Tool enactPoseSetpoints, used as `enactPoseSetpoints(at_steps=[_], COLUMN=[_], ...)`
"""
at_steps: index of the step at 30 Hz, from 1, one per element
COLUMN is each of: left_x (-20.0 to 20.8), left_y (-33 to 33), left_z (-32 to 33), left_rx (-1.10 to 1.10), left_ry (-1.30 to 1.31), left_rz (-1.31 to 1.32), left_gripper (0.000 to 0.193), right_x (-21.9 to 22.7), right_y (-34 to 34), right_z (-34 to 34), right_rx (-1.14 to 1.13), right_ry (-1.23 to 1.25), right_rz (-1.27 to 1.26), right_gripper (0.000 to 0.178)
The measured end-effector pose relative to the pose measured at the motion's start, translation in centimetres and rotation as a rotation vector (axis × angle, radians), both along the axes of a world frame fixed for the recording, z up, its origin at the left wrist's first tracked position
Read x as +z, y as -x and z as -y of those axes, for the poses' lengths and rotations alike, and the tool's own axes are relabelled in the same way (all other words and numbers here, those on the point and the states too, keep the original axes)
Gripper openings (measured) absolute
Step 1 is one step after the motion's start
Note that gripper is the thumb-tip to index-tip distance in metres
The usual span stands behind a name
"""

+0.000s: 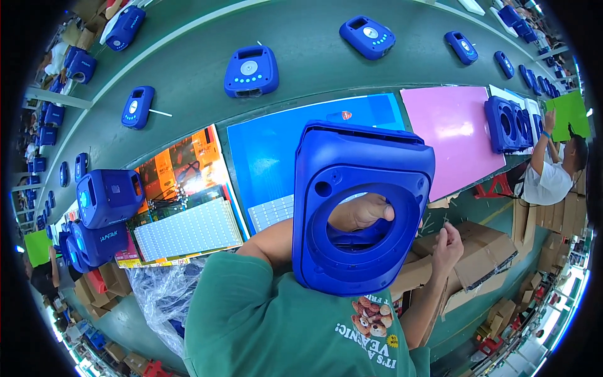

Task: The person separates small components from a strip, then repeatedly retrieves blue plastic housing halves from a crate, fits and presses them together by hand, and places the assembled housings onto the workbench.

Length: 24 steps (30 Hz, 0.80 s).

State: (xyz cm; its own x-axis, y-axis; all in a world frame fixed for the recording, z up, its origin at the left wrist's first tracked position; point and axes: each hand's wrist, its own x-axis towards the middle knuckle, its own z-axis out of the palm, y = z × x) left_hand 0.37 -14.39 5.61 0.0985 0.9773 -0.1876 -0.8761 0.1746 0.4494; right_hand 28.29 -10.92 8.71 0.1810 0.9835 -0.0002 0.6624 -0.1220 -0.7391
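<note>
A blue plastic speaker housing point(364, 154) with a big round opening is held up in front of my chest, above the bench edge. My left forearm passes behind it, and my left hand point(363, 212) shows through the opening, fingers curled against the housing with their tips partly hidden. To the right of the housing and apart from it, my right hand point(447, 246) is raised with thumb and fingers pinched together. A thin, small thing seems to stick up from that pinch, too small to name.
Several blue speakers point(251, 70) lie on the green conveyor point(188, 69) beyond. A blue sheet point(264, 151), a pink sheet point(449, 132) and a white label stack point(188, 231) cover the bench. Blue housings point(108, 198) stand left. Cartons point(480, 251) sit lower right; a co-worker point(553, 169) is farther right.
</note>
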Motion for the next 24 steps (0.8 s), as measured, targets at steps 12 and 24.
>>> enactPoseSetpoints(at_steps=[12,24], left_x=[-1.0,-1.5], left_y=[2.8,0.5], left_z=[-2.1,-5.4], left_rx=[-0.142,-0.383], left_ry=[-0.062,0.109], left_rz=[0.11,0.345], left_gripper=[0.035,0.033], right_x=[3.9,13.6], right_y=[6.0,18.0], right_z=[0.3,-3.6], right_rx=[0.191,0.645], right_ry=[-0.069,-0.712], right_rz=[-0.199,0.192], right_gripper=[0.027,0.07])
